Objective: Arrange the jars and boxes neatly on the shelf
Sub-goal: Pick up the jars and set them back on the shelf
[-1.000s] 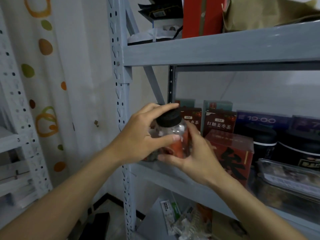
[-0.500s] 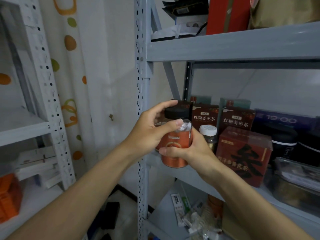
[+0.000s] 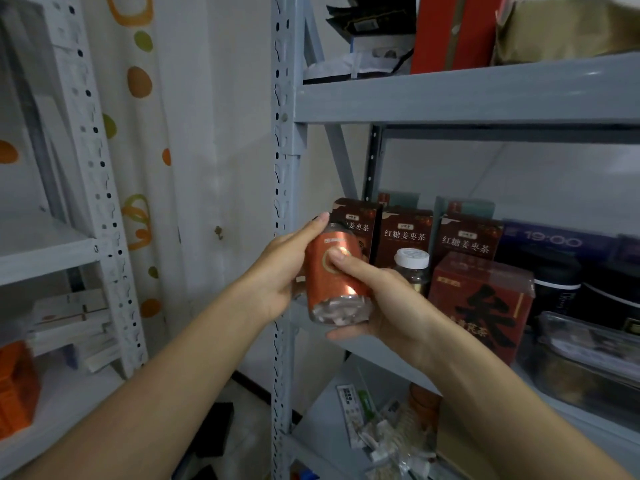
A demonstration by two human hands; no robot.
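Since the earlier frame, the jar (image 3: 334,275) has tilted: its dark cap now leans away toward the boxes and its clear base faces the camera, where before it stood closer to upright between the hands.

Left hand (image 3: 277,275): its fingers (image 3: 313,225) lie along the left side of the jar, extended up toward the cap end, with the palm against the jar wall. The hold is a loose wrap, not a tight clamp.

Right hand (image 3: 388,306): its thumb presses on the orange label at the front of the jar, and the remaining fingers curl beneath and behind the base. The jar is gripped between thumb and fingers.

Jar position: held off the shelf (image 3: 374,355), in front of its left end, just beside the grey upright post (image 3: 282,188).

Items beyond the fingertips:
- Three dark red tea boxes (image 3: 405,233) stand in a row at the back of the shelf.
- A white-capped bottle (image 3: 412,268) stands just right of the right-hand fingers.
- A large red box (image 3: 481,306) with a black character stands right of that bottle.
- Dark canisters (image 3: 557,285) and a clear tray (image 3: 588,344) lie farther right.
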